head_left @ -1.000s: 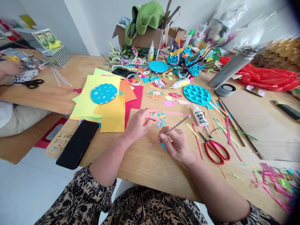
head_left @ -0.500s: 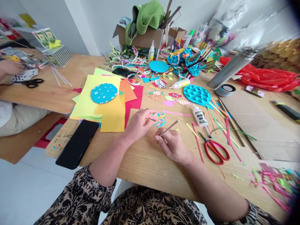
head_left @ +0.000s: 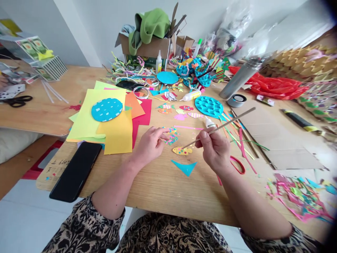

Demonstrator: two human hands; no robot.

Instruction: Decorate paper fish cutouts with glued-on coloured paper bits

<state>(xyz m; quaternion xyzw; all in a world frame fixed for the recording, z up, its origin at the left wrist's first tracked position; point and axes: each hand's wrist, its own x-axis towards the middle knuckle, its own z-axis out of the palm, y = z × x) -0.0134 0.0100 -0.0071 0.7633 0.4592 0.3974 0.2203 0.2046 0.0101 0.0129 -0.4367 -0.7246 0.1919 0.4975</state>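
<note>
My right hand (head_left: 214, 149) is closed around a thin stick (head_left: 234, 119) that slants down to the left. The stick's lower tip meets a yellow paper fish (head_left: 181, 151) with coloured dots. My left hand (head_left: 150, 143) rests on the table with its fingers stretched out, their tips at the edge of a pile of tiny coloured paper bits (head_left: 172, 136). Nothing shows in its fingers. Below the fish lies a blue paper triangle (head_left: 185, 168). Several finished-looking paper fish (head_left: 180, 116) lie beyond the pile.
Coloured paper sheets (head_left: 118, 140) and a black phone (head_left: 76, 172) lie left. Right are red-handled scissors (head_left: 238, 164), partly hidden by my hand, a glue bottle (head_left: 210, 123), cardboard (head_left: 271, 137) and scraps (head_left: 300, 196). A metal flask (head_left: 239, 79) and a filled box (head_left: 147, 47) stand further back.
My right hand has moved right, away from the paper bits, and the stick now points down at the yellow fish. The fish and blue triangle have come into sight. The view has shifted slightly right.
</note>
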